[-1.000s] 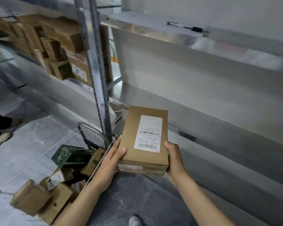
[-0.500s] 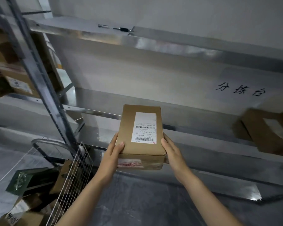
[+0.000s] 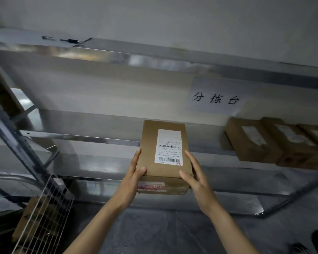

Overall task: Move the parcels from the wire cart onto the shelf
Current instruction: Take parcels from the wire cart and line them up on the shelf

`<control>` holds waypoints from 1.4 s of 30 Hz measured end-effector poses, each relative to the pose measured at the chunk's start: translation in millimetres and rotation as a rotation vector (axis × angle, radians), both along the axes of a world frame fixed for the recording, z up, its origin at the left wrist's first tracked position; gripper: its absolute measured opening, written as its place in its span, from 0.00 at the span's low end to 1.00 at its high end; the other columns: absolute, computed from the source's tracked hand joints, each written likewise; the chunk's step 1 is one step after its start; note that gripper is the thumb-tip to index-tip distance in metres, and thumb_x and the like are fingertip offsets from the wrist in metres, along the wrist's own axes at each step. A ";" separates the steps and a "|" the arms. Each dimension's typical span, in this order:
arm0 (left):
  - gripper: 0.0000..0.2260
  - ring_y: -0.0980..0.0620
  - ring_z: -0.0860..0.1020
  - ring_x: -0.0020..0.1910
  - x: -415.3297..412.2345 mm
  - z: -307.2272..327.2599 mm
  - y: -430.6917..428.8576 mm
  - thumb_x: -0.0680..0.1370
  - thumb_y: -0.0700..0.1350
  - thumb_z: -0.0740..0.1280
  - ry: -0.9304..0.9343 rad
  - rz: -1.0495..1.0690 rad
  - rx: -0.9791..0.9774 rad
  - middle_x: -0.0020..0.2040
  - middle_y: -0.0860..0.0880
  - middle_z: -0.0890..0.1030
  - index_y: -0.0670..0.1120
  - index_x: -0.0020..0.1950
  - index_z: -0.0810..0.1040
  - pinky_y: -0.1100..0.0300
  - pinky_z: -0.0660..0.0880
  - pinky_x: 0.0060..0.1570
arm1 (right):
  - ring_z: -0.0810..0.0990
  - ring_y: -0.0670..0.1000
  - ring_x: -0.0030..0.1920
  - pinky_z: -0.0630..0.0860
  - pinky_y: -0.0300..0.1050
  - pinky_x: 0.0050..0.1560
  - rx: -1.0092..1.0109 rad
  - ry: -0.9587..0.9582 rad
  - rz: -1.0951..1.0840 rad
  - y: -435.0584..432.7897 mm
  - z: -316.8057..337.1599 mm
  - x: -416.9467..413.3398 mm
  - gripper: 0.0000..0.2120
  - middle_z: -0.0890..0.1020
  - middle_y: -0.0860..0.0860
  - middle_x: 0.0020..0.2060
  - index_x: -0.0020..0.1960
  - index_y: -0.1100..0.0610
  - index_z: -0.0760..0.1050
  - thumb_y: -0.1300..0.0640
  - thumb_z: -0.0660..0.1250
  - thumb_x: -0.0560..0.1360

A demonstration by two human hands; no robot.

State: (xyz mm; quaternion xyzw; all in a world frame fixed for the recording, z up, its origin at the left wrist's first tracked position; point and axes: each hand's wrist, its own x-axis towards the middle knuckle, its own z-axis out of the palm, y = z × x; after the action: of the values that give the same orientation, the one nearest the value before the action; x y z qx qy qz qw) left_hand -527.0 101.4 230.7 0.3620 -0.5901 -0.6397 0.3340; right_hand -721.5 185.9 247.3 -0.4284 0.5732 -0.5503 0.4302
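placing step: the left hand (image 3: 134,174) and right hand (image 3: 194,174) grip one brown parcel (image 3: 150,153) by its long sides, fingers (image 3: 137,157) curled round it, thumbs on top. it is held up at the shelf (image 3: 99,123) front, well clear of the wire cart (image 3: 44,213). next, likely: push it forward onto bare metal, left of the shelved parcels (image 3: 255,143).
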 end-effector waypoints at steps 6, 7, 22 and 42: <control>0.25 0.50 0.72 0.66 -86.5 -3.6 48.4 0.68 0.68 0.59 -0.002 -0.056 -0.007 0.72 0.58 0.65 0.81 0.63 0.54 0.43 0.70 0.65 | 0.77 0.43 0.60 0.77 0.37 0.52 0.010 -0.023 -0.053 56.6 -3.9 -80.0 0.31 0.77 0.41 0.62 0.68 0.36 0.64 0.55 0.70 0.70; 0.26 0.50 0.72 0.66 -99.0 -4.5 55.7 0.68 0.68 0.59 -0.003 -0.065 -0.007 0.72 0.58 0.65 0.81 0.63 0.53 0.43 0.70 0.65 | 0.77 0.43 0.60 0.77 0.37 0.52 0.010 -0.018 -0.061 65.0 -5.5 -92.0 0.31 0.77 0.41 0.62 0.68 0.36 0.64 0.56 0.71 0.72; 0.27 0.47 0.72 0.67 -192.1 -14.2 80.0 0.70 0.67 0.60 -0.013 -0.115 -0.047 0.73 0.58 0.65 0.77 0.67 0.53 0.41 0.69 0.65 | 0.75 0.40 0.62 0.76 0.34 0.53 -0.025 0.019 -0.122 101.1 -20.2 -180.2 0.36 0.75 0.40 0.64 0.70 0.37 0.63 0.55 0.75 0.68; 0.25 0.61 0.75 0.58 -284.5 -36.3 -64.1 0.79 0.56 0.55 -0.083 -0.147 -0.011 0.66 0.60 0.70 0.68 0.72 0.48 0.69 0.75 0.52 | 0.78 0.37 0.57 0.76 0.33 0.54 0.070 0.079 -0.214 -42.6 -37.1 -258.6 0.28 0.80 0.37 0.55 0.63 0.40 0.68 0.55 0.73 0.67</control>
State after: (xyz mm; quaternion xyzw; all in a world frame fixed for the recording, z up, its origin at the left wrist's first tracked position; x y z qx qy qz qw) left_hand -811.4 37.3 194.5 0.3421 -0.6320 -0.6434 0.2636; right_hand -980.1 143.3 210.2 -0.3710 0.6511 -0.5551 0.3609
